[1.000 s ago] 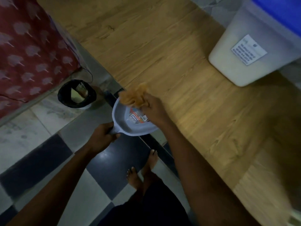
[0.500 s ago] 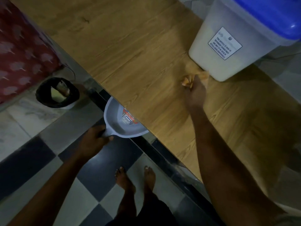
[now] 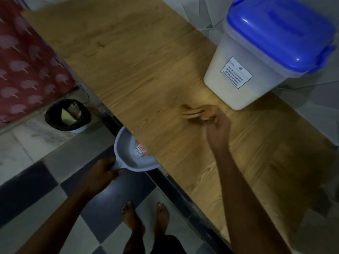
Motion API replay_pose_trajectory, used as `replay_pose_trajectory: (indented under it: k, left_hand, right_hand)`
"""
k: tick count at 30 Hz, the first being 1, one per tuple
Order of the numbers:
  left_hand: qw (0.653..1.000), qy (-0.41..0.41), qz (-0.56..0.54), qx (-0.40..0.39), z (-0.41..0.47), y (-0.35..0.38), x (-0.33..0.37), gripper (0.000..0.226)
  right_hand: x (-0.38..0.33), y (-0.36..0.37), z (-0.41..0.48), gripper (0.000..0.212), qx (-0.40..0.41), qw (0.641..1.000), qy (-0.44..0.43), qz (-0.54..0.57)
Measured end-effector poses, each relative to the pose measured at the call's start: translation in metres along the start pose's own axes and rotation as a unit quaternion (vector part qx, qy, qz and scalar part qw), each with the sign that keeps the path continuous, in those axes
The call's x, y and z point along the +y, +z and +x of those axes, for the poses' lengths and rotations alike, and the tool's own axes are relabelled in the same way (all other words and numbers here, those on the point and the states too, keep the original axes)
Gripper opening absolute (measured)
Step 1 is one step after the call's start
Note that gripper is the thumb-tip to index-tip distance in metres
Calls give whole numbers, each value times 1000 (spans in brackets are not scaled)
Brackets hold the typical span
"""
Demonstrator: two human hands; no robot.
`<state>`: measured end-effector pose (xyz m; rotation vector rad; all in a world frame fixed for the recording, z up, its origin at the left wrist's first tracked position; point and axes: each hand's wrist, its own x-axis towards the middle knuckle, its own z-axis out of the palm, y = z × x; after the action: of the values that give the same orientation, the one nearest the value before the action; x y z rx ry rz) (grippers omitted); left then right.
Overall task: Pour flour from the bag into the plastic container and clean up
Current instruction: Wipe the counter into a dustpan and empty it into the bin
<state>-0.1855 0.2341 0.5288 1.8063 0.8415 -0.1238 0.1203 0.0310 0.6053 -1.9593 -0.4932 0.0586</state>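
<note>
A translucent plastic container (image 3: 244, 74) with a closed blue lid stands at the back right of the wooden table (image 3: 143, 74); white flour shows through its wall. My right hand (image 3: 217, 123) grips an orange cloth (image 3: 192, 112), blurred, on the tabletop in front of the container. My left hand (image 3: 102, 173) holds the handle of a grey dustpan (image 3: 132, 154), whose pan sits partly under the table's near edge. No flour bag is in view.
A small black-lined waste bin (image 3: 67, 114) with scraps stands on the tiled floor left of the table. A red patterned cloth (image 3: 23, 70) hangs at far left. My bare feet (image 3: 146, 217) stand on the checkered tiles by the table edge.
My right hand went from the dustpan out to the container's foot with the cloth, then drew back leftward across the table. The dustpan has stayed at the table edge.
</note>
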Motion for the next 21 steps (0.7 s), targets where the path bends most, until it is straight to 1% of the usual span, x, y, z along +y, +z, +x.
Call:
replay_pose_trajectory:
  k: [1,3,5,6,8,10,12,13,14,15,17,18,20,21]
  left_hand:
    - [1000,-2,0,0,-1,1,1,27]
    - [1000,3,7,-1,-1,4,1,31]
    - [1000,13,12,-7,-2,8,-2,26]
    - [1000,16,14,-9,-3,10,-4,22]
    - [1000,12,14,-5,-6,15,-3,13]
    - [1000,0,19,1,-9,19,0,5]
    - [1000,9,28,3,-13,23,2,9]
    - [999,13,36,3,-16,25,5,10]
    - [999,13,35,3,-19,27,8,11]
    - [999,8,34,2,-21,29,10,13]
    - [999,4,32,1,-22,32,9,18]
    - [1000,7,29,-3,-23,34,9,18]
    - [1000,16,26,-4,-26,40,7,11]
    - [999,18,28,-1,-28,44,8,12]
  right_hand:
    - [17,-17,16,18,33,998,-5,-55]
    - [51,-33,32,28,60,991,21,-118]
    - [69,-21,26,39,54,981,38,-181]
    - [69,-8,18,43,33,979,41,-198]
    - [51,27,-13,41,-51,986,23,-156]
    - [16,57,-54,33,-152,985,10,-85]
    - [-11,78,-91,22,-259,966,13,-21]
    - [-21,82,-103,21,-295,955,22,18]
    - [-27,81,-107,20,-306,948,53,67]
    - [-34,77,-107,23,-293,944,104,113]
    - [-39,56,-92,26,-222,937,197,185]
    - [-38,39,-81,25,-164,948,194,190]
    - [-23,-1,-57,22,-60,981,116,144]
    - [-12,-21,-45,19,-17,990,88,107]
